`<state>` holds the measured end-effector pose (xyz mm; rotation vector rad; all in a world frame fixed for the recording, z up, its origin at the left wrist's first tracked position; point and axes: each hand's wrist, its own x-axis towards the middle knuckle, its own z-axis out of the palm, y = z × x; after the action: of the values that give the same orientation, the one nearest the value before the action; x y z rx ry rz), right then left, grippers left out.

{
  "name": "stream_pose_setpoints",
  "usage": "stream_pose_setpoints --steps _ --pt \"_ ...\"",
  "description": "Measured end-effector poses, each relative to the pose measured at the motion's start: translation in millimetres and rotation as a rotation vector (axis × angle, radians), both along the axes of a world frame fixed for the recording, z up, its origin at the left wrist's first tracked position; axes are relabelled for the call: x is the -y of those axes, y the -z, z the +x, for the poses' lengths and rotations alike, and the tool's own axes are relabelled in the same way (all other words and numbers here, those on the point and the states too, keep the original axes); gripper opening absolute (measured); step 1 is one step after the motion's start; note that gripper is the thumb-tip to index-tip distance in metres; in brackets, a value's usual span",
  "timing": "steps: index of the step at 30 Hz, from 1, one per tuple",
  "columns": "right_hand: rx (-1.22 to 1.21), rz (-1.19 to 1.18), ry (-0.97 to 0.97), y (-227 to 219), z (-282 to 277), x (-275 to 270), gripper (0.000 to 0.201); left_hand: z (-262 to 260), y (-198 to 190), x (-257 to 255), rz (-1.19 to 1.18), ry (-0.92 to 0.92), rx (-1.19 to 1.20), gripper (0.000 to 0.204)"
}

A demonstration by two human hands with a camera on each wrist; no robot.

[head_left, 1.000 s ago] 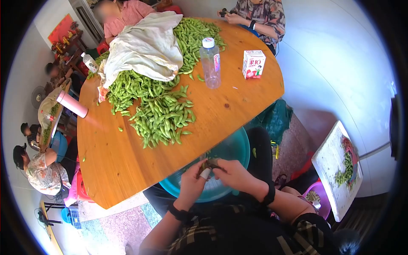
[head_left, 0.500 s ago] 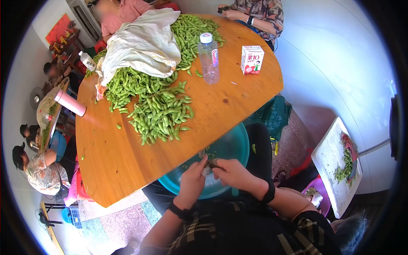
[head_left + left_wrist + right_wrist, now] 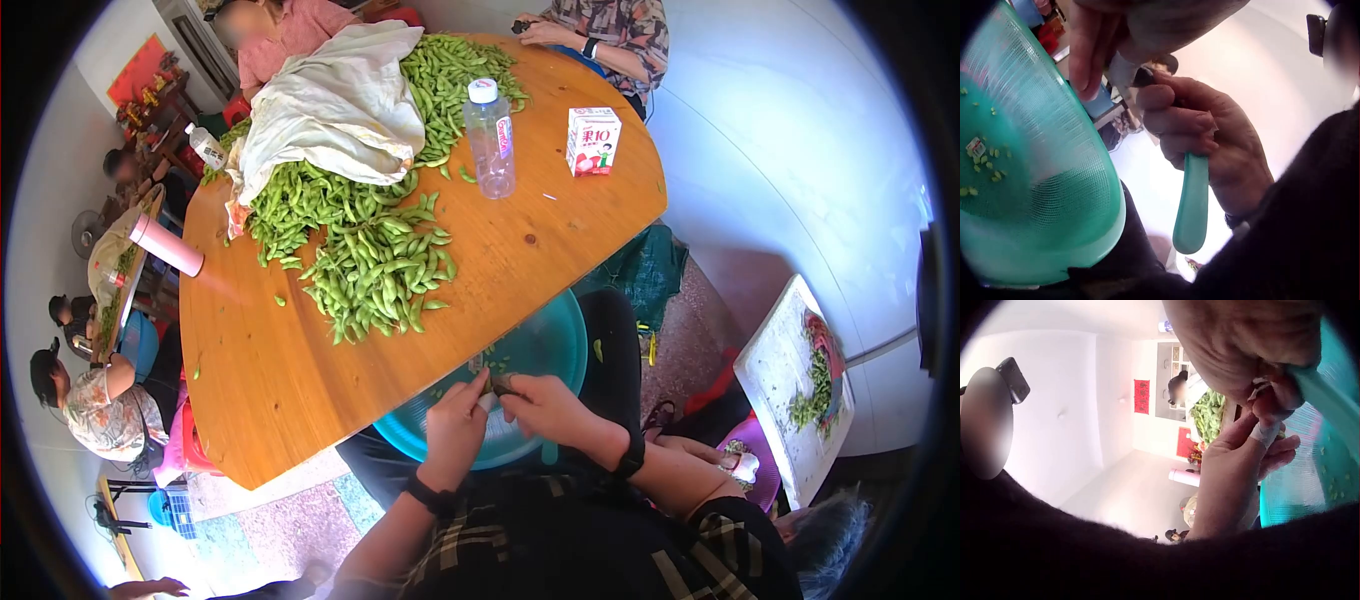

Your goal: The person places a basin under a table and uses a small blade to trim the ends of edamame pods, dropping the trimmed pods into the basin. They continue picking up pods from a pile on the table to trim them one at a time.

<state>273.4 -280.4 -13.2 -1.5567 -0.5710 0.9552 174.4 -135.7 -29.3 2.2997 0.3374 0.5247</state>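
Over a teal basin [image 3: 545,345], my two hands meet. My right hand [image 3: 552,408] curls round the teal handle of a small tool [image 3: 1191,206]; its working end is hidden by the fingers, with something dark at the fingertips. White wrapping [image 3: 1264,434] covers part of a digit on my left hand [image 3: 455,428]. The left fingertips pinch a green soybean pod [image 3: 490,383] against the right fingertips, mostly hidden. Loose shelled beans [image 3: 990,165] and a small white packet [image 3: 975,147] lie in the basin.
A wooden table [image 3: 520,270] borders the basin, bearing a heap of pods [image 3: 375,270], a cloth [image 3: 335,110], a clear bottle [image 3: 492,145], a juice carton [image 3: 592,142] and a pink flask [image 3: 166,246]. A white board [image 3: 775,370] leans at right. Other people sit around.
The left fingers have straightened and come closer to the right fingertips; less of the pod shows now. Another person's hand has come in at the lower left edge, and a head at the lower right.
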Motion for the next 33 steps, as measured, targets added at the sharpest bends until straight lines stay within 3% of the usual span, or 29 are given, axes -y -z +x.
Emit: stream_pose_setpoints --steps 4,9,11,14,16,17,19,20,22,23,25,27,29,30,31,32,33 --pt "0.026 0.052 0.051 8 -2 -2 0.014 -1 1 3 -0.04 -0.003 -0.022 0.034" --pt "-0.012 0.13 0.12 25 -6 -5 0.011 -3 12 4 -0.105 -0.008 0.039 0.036" --pt "-0.378 0.061 0.084 20 -3 -3 0.008 -3 20 0 -0.134 -0.003 0.063 0.039" --pt "-0.572 0.068 0.071 20 0 -1 0.005 -6 27 -9 -0.314 0.056 0.01 0.034" --pt "-0.603 0.058 0.078 24 1 -2 0.006 -6 27 -13 -0.663 0.119 -0.03 0.03" --pt "-0.632 0.049 0.085 27 2 -2 0.006 -6 29 -15 -0.664 0.119 -0.03 0.03" --pt "-0.613 0.037 0.078 27 4 -3 0.006 -7 33 -20 -0.995 0.106 -0.145 0.032" --pt "-0.596 0.026 0.072 27 6 -4 0.006 -7 35 -24 -0.996 0.105 -0.145 0.032" --pt "-0.653 0.019 0.052 28 14 -3 0.006 -7 37 -32 -1.264 0.176 -0.229 0.038" --pt "-0.708 0.013 0.032 27 18 -2 0.007 -7 39 -34 -1.265 0.176 -0.226 0.038" --pt "-0.715 0.008 0.026 25 22 -2 0.007 -6 43 -38 -1.484 0.211 -0.218 0.04" --pt "-0.72 0.003 0.02 24 24 -2 0.007 -3 47 -36 -1.483 0.172 -0.23 0.037" --pt "-0.52 -0.062 0.002 32 21 -4 0.009 3 41 -28 -1.481 0.133 -0.245 0.035" --pt "-0.522 -0.064 0.001 41 15 -6 0.009 4 37 -21 -1.152 0.12 -0.243 0.03" --pt "-0.231 -0.003 0.035 51 6 -10 0.008 4 34 -16 -0.823 0.103 -0.237 0.026" --pt "0.063 0.059 0.065 50 2 -13 0.009 5 33 -14 -0.826 0.095 -0.234 0.026" --pt "0.065 0.06 0.057 47 2 -14 0.009 5 32 -14 -0.785 0.065 -0.229 0.022"
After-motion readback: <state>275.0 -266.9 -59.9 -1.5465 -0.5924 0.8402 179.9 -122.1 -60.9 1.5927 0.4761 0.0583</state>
